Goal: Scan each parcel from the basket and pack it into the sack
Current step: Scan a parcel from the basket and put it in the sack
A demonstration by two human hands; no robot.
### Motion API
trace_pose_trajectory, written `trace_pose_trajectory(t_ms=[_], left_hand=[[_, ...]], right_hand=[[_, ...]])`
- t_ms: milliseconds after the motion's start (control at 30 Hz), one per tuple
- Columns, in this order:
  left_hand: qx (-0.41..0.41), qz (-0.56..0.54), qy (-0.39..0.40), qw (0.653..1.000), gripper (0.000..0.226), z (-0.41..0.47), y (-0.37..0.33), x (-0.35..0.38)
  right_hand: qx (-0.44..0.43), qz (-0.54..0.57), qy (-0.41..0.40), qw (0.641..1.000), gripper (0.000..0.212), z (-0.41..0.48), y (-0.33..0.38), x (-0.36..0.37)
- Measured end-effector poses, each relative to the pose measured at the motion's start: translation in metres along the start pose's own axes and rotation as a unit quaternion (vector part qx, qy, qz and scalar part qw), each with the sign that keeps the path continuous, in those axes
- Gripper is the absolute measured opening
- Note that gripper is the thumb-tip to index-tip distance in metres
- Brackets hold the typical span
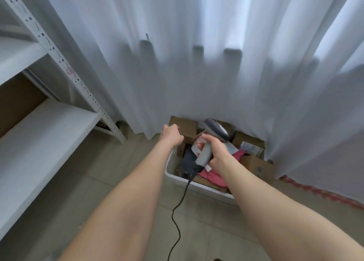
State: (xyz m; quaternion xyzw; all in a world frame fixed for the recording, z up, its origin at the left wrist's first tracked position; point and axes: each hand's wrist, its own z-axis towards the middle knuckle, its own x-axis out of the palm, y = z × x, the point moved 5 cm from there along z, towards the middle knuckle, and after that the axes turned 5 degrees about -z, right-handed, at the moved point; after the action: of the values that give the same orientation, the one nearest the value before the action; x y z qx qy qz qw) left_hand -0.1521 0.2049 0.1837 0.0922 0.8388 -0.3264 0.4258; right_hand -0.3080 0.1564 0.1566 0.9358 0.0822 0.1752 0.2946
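A parcel storeroom: bare metal shelving (65, 71), a basket (171, 168) of cardboard parcels (254, 164), tiled floor.

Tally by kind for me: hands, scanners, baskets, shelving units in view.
Hands: 2, left hand gripping a cardboard box, right hand gripping the scanner
Scanners: 1
Basket: 1
Shelving unit: 1
Total: 5

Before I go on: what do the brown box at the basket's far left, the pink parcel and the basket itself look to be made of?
Brown box: likely corrugated cardboard, matte brown, flat stiff faces. Pink parcel: seemingly a soft plastic mailer, creased and slumped. Basket: probably moulded plastic, smooth white rim, slightly glossy.
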Motion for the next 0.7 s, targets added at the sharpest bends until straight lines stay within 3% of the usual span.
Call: trace_pose_trajectory(t_ms=[233,400,567,700], left_hand=[[0.014,0.017,0.057,0.998,0.048,0.099,-0.053,0.068],[0.023,0.007,0.105,0.994,0.054,0.192,-0.075,0.129],[0.002,-0.018,0.146,0.989,0.061,0.267,-0.075,0.188],[-0.015,-0.060,0.146,0.987,0.055,0.318,-0.071,0.233]], right_hand=[[-0.022,0.007,-0.113,0.993,0.009,0.101,0.055,-0.066],[-0.010,-0.012,-0.177,0.984,0.025,0.196,0.079,-0.106],[0.018,-0.024,-0.200,0.979,0.052,0.285,0.079,-0.128],[0.043,-0.013,-0.188,0.981,0.051,0.345,0.069,-0.139]])
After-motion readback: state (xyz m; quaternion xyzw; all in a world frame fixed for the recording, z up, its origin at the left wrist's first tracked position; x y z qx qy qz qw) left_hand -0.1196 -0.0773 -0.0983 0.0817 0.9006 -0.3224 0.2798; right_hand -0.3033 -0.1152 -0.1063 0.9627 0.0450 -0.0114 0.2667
